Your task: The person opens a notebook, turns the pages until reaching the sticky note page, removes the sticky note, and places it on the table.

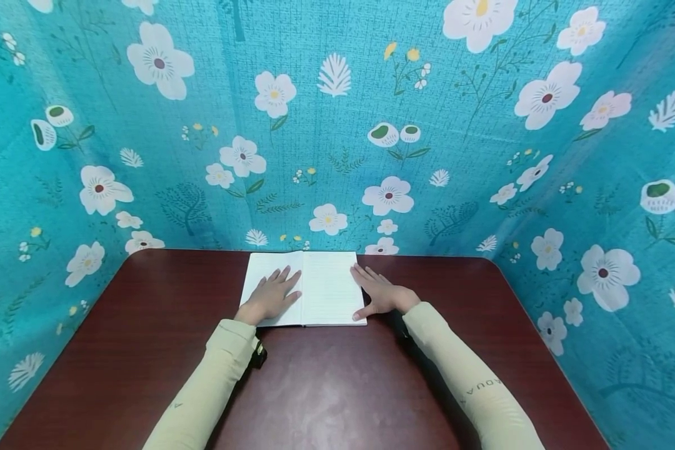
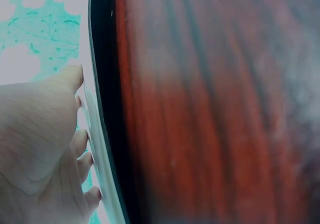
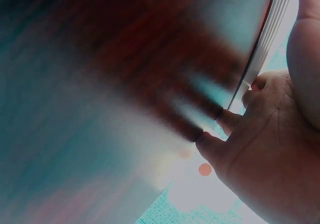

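An open notebook (image 1: 330,290) with lined white pages lies flat near the far edge of the table. My left hand (image 1: 271,295) rests on its left page, fingers spread and straight. At the right edge of the right page, my right hand (image 1: 379,292) lies with thumb and fingers stretched apart, fingertips right at the paper's margin. The left wrist view shows the palm side of the left hand (image 2: 40,144) against the notebook's edge (image 2: 102,154). In the right wrist view, fingertips of the right hand (image 3: 260,144) meet the tabletop beside the page stack (image 3: 265,38).
A dark reddish-brown glossy table (image 1: 337,387) spreads around the notebook. Blue floral cloth (image 1: 326,125) hangs right behind the table and along both sides. Dark straps or devices (image 1: 259,355) sit under the wrists.
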The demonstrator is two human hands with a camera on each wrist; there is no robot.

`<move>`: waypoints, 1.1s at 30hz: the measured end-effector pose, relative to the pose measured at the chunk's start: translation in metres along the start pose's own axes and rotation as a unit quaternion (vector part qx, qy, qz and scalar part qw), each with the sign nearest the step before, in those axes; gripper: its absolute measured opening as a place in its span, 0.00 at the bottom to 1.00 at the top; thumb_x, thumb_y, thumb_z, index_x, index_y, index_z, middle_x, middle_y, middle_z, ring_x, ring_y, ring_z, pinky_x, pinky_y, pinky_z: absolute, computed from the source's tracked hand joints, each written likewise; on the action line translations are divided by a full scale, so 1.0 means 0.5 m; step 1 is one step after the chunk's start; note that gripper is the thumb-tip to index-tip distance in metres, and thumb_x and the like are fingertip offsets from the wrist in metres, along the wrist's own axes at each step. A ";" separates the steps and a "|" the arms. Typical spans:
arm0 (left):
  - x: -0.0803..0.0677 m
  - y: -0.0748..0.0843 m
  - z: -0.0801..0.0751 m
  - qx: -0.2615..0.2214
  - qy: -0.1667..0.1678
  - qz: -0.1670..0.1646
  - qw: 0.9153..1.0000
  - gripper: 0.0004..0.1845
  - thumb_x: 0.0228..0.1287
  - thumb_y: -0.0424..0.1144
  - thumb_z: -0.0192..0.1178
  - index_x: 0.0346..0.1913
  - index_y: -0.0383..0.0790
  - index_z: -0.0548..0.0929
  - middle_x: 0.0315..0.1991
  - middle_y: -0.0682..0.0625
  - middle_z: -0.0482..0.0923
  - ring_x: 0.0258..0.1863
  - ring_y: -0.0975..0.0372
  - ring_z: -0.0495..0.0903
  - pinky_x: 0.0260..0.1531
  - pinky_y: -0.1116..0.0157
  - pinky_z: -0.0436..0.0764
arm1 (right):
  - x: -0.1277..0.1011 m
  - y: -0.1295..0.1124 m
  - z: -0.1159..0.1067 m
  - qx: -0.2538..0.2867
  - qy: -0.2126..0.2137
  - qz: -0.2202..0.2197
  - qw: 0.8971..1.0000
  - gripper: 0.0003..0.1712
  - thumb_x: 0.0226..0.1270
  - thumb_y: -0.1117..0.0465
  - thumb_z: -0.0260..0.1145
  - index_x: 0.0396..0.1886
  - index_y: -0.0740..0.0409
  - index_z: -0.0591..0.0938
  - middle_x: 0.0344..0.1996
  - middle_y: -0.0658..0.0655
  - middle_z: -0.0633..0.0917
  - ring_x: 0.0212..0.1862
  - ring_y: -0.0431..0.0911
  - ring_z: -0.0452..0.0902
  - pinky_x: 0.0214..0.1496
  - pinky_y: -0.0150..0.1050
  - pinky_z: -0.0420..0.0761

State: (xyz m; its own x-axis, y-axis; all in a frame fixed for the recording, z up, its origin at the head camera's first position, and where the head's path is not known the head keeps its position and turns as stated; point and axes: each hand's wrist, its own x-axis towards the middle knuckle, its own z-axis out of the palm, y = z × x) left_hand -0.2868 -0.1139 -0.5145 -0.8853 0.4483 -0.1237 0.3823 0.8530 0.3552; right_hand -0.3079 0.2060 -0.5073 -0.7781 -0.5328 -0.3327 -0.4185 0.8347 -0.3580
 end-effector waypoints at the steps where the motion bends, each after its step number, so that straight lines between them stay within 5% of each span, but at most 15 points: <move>1: 0.000 -0.001 0.001 -0.001 0.001 0.000 1.000 0.33 0.82 0.51 0.44 0.82 0.42 0.55 0.81 0.36 0.47 0.80 0.39 0.47 0.75 0.36 0.50 | 0.000 0.000 0.000 0.000 0.000 -0.001 1.000 0.75 0.55 0.30 0.73 0.84 0.57 0.37 0.83 0.60 0.39 0.83 0.61 0.32 0.80 0.64 0.44; 16: 0.000 0.000 0.002 -0.013 0.004 -0.001 1.000 0.33 0.81 0.49 0.49 0.81 0.41 0.57 0.81 0.36 0.50 0.79 0.38 0.50 0.74 0.35 0.52 | -0.006 -0.004 -0.001 0.003 -0.011 0.000 1.000 0.79 0.50 0.31 0.77 0.84 0.57 0.36 0.83 0.59 0.37 0.83 0.61 0.29 0.80 0.65 0.42; 33: 0.005 0.005 0.005 -0.036 0.041 0.001 0.999 0.32 0.78 0.48 0.53 0.78 0.38 0.64 0.79 0.34 0.54 0.78 0.37 0.52 0.72 0.33 0.54 | -0.004 -0.008 -0.004 0.008 -0.006 -0.005 1.000 0.74 0.57 0.31 0.72 0.83 0.59 0.38 0.83 0.61 0.38 0.82 0.63 0.30 0.79 0.66 0.42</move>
State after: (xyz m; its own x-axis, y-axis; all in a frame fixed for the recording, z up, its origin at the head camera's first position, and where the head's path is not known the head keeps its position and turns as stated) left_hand -0.2873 -0.1103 -0.5163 -0.9042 0.4244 -0.0485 0.3668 0.8296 0.4211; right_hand -0.3055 0.2040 -0.5037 -0.7689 -0.5421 -0.3390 -0.4180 0.8274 -0.3749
